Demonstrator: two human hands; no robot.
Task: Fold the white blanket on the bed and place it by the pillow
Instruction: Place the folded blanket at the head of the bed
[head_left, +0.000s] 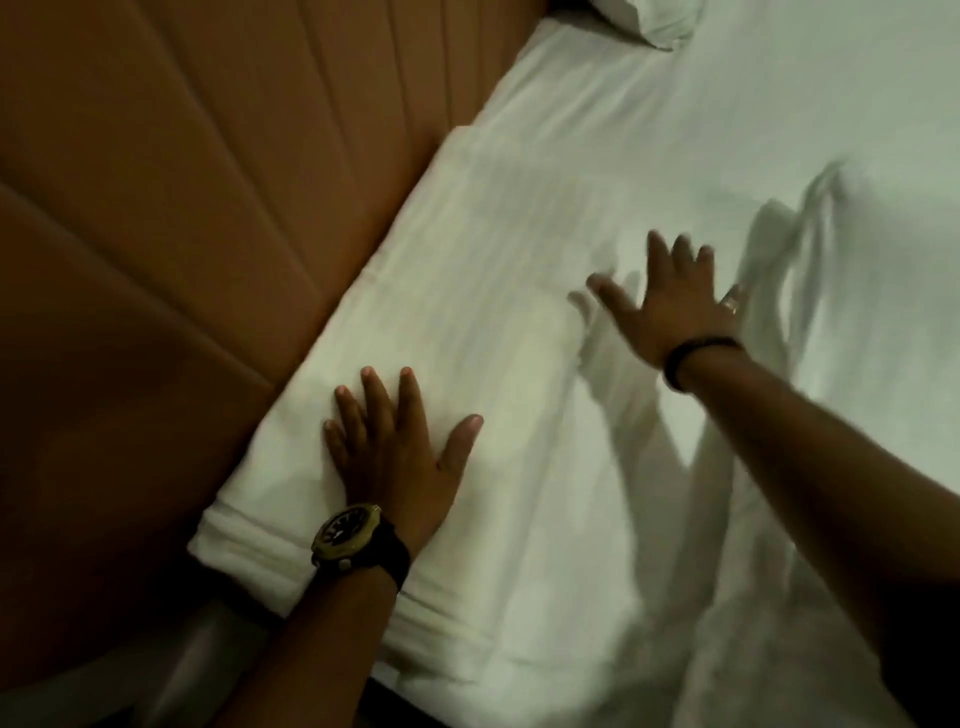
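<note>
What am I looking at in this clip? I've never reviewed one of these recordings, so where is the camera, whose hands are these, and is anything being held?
There is no machine here. The single picture comes from a camera worn on a person's head, looking forward and down at their own two bare hands over a bed. The left hand, with a wristwatch, lies flat and open on the folded white blanket, which sits along the brown padded headboard. The right hand, wearing a dark wristband and blurred, is spread open over the blanket's edge. Neither hand has a grip on anything. A corner of the pillow shows at the top.
</note>
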